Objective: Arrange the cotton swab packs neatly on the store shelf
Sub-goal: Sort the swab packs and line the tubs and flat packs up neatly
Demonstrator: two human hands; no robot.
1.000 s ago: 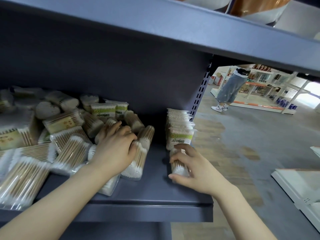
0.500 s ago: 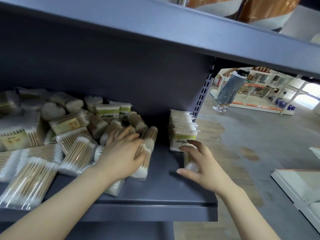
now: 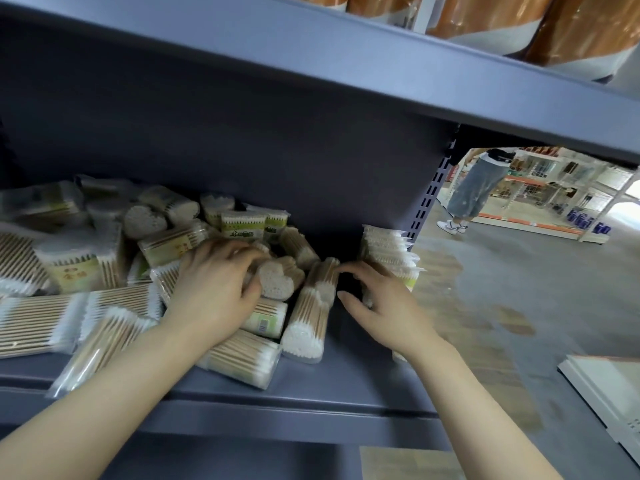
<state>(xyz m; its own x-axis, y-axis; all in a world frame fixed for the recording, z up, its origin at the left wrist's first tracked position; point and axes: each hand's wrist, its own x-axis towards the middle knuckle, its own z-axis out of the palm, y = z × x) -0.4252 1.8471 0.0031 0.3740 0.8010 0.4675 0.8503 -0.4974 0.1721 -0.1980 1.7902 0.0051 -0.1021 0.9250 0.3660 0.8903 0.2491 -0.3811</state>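
Clear cotton swab packs lie in a loose pile (image 3: pixel 114 271) over the left and middle of the dark blue shelf (image 3: pixel 311 386). My left hand (image 3: pixel 214 289) reaches into the pile and grips a heart-shaped pack (image 3: pixel 277 282) by its white-tipped end. At the shelf's right end, a neat row of upright packs (image 3: pixel 388 247) stands against the perforated post. My right hand (image 3: pixel 381 306) lies flat against the front of that row, fingers spread toward a long pack (image 3: pixel 308 317) lying beside it. The row's front pack is mostly hidden by this hand.
The upper shelf board (image 3: pixel 346 64) hangs low overhead, carrying orange-wrapped rolls (image 3: pixel 571 26). Right of the post (image 3: pixel 429 209) is open aisle floor, where a person (image 3: pixel 474 188) stands by far shelving. A white board (image 3: pixel 606 386) lies on the floor at the lower right.
My right hand pushed its pack back against the upright row and now lies flat on it. My left hand moved deeper into the pile and took hold of the heart-shaped pack.
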